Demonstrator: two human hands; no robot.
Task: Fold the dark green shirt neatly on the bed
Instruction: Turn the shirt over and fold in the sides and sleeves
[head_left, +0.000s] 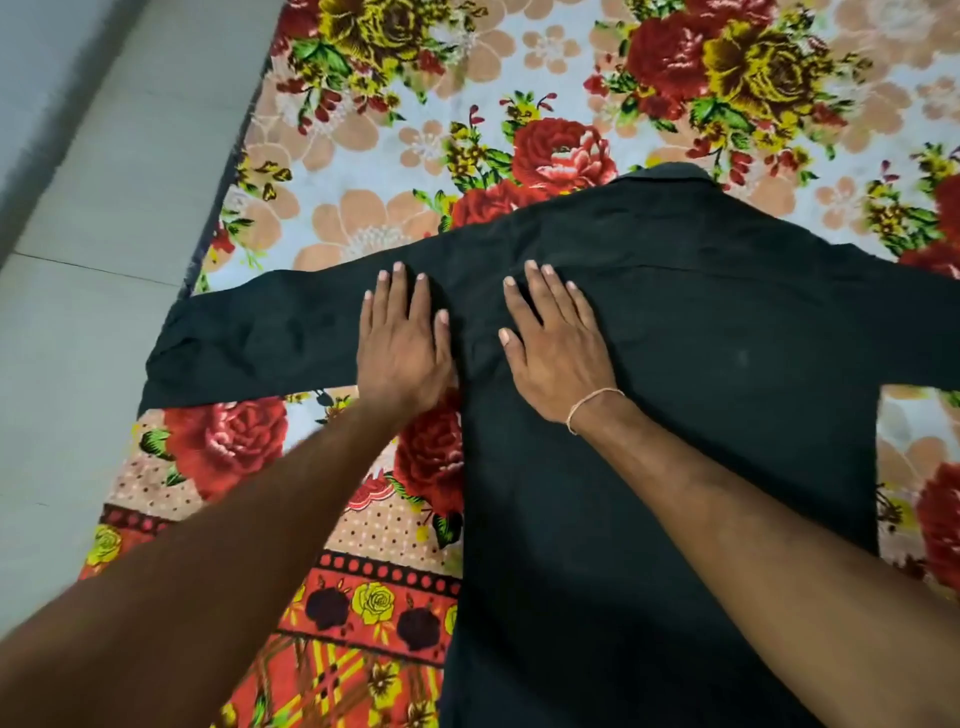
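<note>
The dark green shirt (701, 338) lies spread flat and back-up on the flowered bed cover (415, 130), collar at the far side, both sleeves stretched out sideways. My left hand (402, 338) presses flat with straight fingers where the left sleeve joins the body. My right hand (553, 343) lies flat on the upper back of the shirt, just right of the other hand, a thin thread band on its wrist. The left sleeve's cuff (171, 364) reaches the bed's left edge. The right sleeve runs out of view.
A grey tiled floor (78, 260) lies left of the bed edge. The flowered cover shows beyond the collar and beside the shirt's body on both sides.
</note>
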